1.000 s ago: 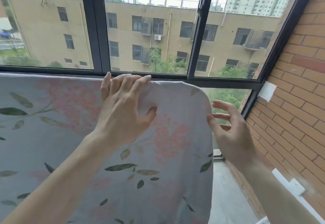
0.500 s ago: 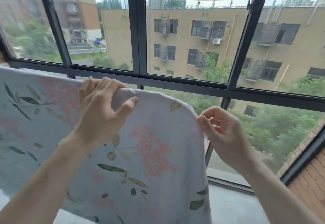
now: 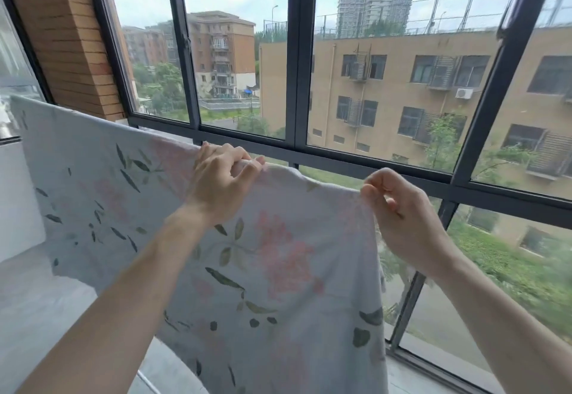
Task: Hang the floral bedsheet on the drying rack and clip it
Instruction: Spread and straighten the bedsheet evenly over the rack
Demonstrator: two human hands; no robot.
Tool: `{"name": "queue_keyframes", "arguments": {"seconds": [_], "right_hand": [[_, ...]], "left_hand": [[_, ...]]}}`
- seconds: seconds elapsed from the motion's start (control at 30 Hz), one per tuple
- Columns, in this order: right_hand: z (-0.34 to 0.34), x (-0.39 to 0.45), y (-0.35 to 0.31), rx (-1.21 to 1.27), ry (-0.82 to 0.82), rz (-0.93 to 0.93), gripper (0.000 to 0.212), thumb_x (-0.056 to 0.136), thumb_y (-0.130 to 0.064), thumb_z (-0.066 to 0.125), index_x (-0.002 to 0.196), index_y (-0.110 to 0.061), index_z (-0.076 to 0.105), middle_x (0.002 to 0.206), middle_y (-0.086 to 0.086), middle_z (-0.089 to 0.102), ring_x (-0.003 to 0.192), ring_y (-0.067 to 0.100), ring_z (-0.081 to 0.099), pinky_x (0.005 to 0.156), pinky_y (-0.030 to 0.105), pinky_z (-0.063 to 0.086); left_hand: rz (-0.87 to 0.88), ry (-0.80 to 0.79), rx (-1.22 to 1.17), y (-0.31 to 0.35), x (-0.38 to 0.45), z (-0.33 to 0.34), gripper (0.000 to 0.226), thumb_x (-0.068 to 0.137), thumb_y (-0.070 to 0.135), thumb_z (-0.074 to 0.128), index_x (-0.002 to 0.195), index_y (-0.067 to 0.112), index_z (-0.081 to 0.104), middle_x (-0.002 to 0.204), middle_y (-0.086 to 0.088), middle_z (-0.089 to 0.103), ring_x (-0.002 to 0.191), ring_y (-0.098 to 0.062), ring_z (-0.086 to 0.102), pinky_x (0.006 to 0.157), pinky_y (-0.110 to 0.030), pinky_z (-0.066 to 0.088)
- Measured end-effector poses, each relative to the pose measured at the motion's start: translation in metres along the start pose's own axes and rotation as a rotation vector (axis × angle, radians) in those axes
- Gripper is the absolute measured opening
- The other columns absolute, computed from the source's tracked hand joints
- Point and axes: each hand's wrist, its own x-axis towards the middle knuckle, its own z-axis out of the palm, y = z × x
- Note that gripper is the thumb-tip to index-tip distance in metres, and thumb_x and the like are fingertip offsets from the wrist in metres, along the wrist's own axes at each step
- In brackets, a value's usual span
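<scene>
The floral bedsheet (image 3: 278,269) is seen hanging in front of a wall of dark-framed windows (image 3: 297,84), its top edge draped over a support that is hidden beneath the cloth, so the rack itself cannot be made out. The fabric is pale grey-white and printed with soft pink blossom clusters and scattered dark green and olive leaves on thin stems. The upper edge runs from the far left, near a brick pillar (image 3: 71,46), across to the right, where it is rounded off at a corner and drops straight down in a vertical side edge. The cloth is spread fairly flat, with light creasing near the top between the two hands.

The top edge is gripped by the left hand (image 3: 221,183), whose fingers are curled over the fold from behind while the thumb is pressed against the front. The right corner of the sheet is pinched by the right hand (image 3: 399,211) between thumb and bent fingers, just where the top edge turns downward. Both forearms are raised toward the sheet. No clip can be seen on the fabric.
</scene>
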Motion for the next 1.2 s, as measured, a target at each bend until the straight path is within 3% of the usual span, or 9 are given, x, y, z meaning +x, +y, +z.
{"name": "queue_keyframes", "arguments": {"seconds": [0.1,0.2,0.37,0.53,0.63,0.8,0.9,1.07,1.2], "right_hand": [[-0.007,0.023,-0.002,0.004,0.043,0.005,0.021,0.105,-0.025,0.055,0.084,-0.029,0.056,0.073,-0.024,0.058,0.061,0.003,0.044,0.057,0.017,0.037],[-0.005,0.033,0.005,0.077,0.047,0.074,0.024,0.104,-0.030,0.056,0.080,-0.031,0.059,0.070,-0.017,0.058,0.068,0.006,0.050,0.064,0.023,0.041],[0.017,-0.014,0.031,0.136,-0.233,0.247,0.026,0.098,-0.044,0.059,0.083,-0.024,0.067,0.071,0.005,0.066,0.062,0.015,0.055,0.062,0.043,0.049],[0.013,-0.043,0.039,0.204,-0.284,0.314,0.017,0.102,-0.033,0.059,0.115,-0.030,0.068,0.096,-0.006,0.076,0.077,0.014,0.070,0.062,0.031,0.055],[0.016,-0.042,0.046,0.170,-0.361,0.344,0.025,0.103,-0.035,0.058,0.127,-0.037,0.067,0.098,-0.006,0.073,0.065,0.015,0.061,0.058,0.029,0.048],[0.023,-0.033,0.041,0.061,-0.545,0.365,0.022,0.098,-0.019,0.057,0.092,-0.013,0.077,0.073,0.010,0.066,0.056,0.012,0.041,0.053,0.026,0.034],[0.020,-0.031,0.037,0.065,-0.416,0.352,0.025,0.102,-0.025,0.058,0.087,-0.016,0.077,0.063,0.003,0.062,0.052,0.012,0.039,0.052,0.024,0.033],[0.002,0.003,0.038,0.227,0.126,0.369,0.017,0.101,-0.022,0.064,0.092,-0.019,0.077,0.064,-0.020,0.066,0.051,-0.004,0.052,0.056,0.016,0.040],[0.011,0.028,0.033,0.298,0.214,0.374,0.017,0.099,-0.024,0.067,0.086,-0.025,0.077,0.072,-0.013,0.071,0.057,-0.003,0.057,0.060,0.018,0.046]], "left_hand": [[0.003,-0.036,-0.036,0.004,-0.001,-0.008,0.039,0.092,0.062,0.041,0.058,0.048,0.055,0.076,0.011,0.055,0.102,-0.016,0.042,0.117,-0.045,0.025],[-0.032,-0.036,-0.035,0.006,-0.001,-0.008,0.048,0.094,0.061,0.046,0.055,0.034,0.050,0.074,0.010,0.058,0.103,-0.018,0.044,0.117,-0.049,0.027],[-0.049,-0.018,0.002,0.006,-0.001,-0.011,0.053,0.093,0.060,0.049,0.055,0.023,0.046,0.072,0.009,0.055,0.105,-0.020,0.044,0.114,-0.049,0.030],[-0.062,-0.021,0.015,0.005,-0.005,-0.013,0.055,0.095,0.060,0.048,0.058,0.019,0.047,0.075,0.008,0.056,0.108,-0.023,0.043,0.111,-0.050,0.032],[-0.060,-0.028,0.021,0.010,-0.005,-0.011,0.055,0.095,0.060,0.047,0.058,0.020,0.045,0.075,0.007,0.056,0.108,-0.022,0.044,0.109,-0.048,0.033],[-0.049,-0.043,0.035,0.018,-0.006,-0.011,0.057,0.096,0.059,0.046,0.058,0.018,0.035,0.075,0.001,0.056,0.106,-0.024,0.045,0.103,-0.045,0.036],[-0.052,-0.065,0.044,0.015,-0.006,-0.015,0.057,0.096,0.059,0.046,0.059,0.016,0.035,0.076,-0.001,0.056,0.107,-0.024,0.044,0.100,-0.044,0.036],[-0.069,-0.085,0.044,0.014,-0.005,-0.019,0.056,0.096,0.060,0.045,0.061,0.017,0.036,0.078,-0.001,0.054,0.108,-0.023,0.043,0.095,-0.042,0.036],[-0.075,-0.098,0.028,0.018,-0.005,-0.016,0.056,0.097,0.058,0.047,0.060,0.017,0.035,0.076,-0.002,0.056,0.109,-0.023,0.043,0.089,-0.039,0.034]]}}
